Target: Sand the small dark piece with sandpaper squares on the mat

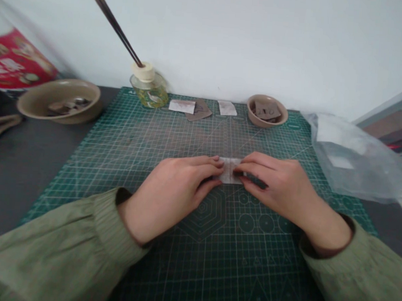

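A small white rectangle (227,174), like folded paper or a thin packet, lies on the green cutting mat (188,141) with faint creases or lines across its middle. At its left end, my left hand (177,189) has its fingers and thumb closed on the edge. The right end is between the curled fingers and thumb of my right hand (282,186). My fingers cover both ends, so only the middle part shows.
Behind stand a reed diffuser bottle (148,89), white paper pieces (227,108), a brown card (200,111) and a small bowl (263,122) with marked brown pieces. A larger bowl (28,103) is left; a clear plastic bag (358,170) lies right. The wall (247,40) closes off the back.
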A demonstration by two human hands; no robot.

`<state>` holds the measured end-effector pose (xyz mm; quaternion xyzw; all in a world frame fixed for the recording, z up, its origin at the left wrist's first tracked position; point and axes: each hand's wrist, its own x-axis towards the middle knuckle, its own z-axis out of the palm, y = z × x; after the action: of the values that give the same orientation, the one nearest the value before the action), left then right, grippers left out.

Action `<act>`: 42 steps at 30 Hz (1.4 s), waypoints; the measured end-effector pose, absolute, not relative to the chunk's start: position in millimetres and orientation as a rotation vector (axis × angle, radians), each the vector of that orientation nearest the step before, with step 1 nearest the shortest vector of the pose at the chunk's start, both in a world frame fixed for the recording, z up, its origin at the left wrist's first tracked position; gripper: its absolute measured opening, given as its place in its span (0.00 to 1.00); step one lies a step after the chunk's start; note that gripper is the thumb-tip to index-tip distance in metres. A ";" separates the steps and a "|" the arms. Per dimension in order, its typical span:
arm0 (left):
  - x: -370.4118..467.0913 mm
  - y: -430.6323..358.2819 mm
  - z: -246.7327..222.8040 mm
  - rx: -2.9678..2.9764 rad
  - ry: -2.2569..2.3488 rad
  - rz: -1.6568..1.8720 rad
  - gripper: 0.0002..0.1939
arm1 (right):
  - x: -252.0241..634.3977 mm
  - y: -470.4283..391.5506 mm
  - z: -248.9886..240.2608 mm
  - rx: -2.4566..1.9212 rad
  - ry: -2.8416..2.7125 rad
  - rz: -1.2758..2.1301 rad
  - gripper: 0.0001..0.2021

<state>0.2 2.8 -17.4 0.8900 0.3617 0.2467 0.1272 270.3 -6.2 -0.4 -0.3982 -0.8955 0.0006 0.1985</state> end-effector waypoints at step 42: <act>8.2 -15.2 12.6 1.802 0.817 1.120 0.10 | 254.6 -17.1 17.6 -1.043 -1.441 1.336 0.16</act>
<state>8.2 -15.2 12.6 0.7192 0.3260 0.4470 0.4203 254.6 -17.1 17.6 -0.4205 -0.5807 0.5384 0.4428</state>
